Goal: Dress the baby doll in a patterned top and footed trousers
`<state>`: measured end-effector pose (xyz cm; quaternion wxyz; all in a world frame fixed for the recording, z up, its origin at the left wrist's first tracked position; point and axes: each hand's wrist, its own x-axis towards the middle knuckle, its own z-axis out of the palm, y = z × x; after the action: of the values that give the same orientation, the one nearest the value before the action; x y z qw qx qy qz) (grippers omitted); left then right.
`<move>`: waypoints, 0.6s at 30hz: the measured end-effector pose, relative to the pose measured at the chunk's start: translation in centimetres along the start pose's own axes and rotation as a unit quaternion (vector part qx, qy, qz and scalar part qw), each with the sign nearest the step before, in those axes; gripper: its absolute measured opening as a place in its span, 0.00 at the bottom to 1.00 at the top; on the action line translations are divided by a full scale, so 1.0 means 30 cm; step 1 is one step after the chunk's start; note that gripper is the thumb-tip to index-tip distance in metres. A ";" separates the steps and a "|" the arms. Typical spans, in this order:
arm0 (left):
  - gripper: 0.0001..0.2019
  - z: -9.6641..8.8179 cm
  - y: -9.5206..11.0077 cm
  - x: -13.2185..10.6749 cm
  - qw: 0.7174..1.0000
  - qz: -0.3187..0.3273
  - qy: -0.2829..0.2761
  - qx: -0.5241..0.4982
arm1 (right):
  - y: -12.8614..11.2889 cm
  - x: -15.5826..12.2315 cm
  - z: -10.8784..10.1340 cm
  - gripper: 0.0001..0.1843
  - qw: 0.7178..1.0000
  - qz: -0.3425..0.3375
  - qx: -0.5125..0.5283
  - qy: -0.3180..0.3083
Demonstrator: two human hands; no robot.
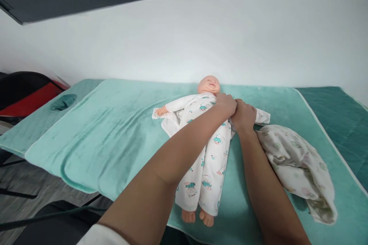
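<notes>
A baby doll (208, 84) lies on its back, head toward the wall. It wears a white printed shirt (184, 103) with long sleeves and printed trousers (212, 168) that leave its bare feet showing. The shirt's flap hangs loose at the doll's side on the left of the picture. My left hand (226, 105) is closed on the shirt at the shoulder on the right of the picture. Beside it, my right hand (243, 116) is closed round the sleeve there, the two hands touching. My fingertips and the cloth in them are mostly hidden behind the hands.
A crumpled printed cloth (296, 164) lies by my right forearm. The green-covered table (115, 130) has a face hole (63, 102) at its left end. A white wall (184, 42) runs behind it, with a black and red chair (31, 95) on the left.
</notes>
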<state>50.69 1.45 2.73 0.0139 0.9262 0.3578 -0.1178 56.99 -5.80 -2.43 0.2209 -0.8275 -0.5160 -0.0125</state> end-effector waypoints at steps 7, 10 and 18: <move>0.20 -0.013 -0.044 0.006 0.998 0.029 0.013 0.048 | 0.027 0.019 0.008 0.20 0.997 0.075 0.011 0.012; 0.18 0.003 -0.040 0.022 0.997 0.054 0.005 0.061 | 0.025 0.023 0.013 0.19 0.996 0.085 0.013 0.008; 0.15 0.049 -0.046 0.086 0.989 0.136 -0.004 0.052 | 0.041 0.037 0.027 0.19 0.994 0.087 0.058 0.005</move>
<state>51.31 4.02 0.80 -0.0167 0.9653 0.2217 -0.1371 58.39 -5.00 -3.31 0.2714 -0.8551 -0.4405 0.0324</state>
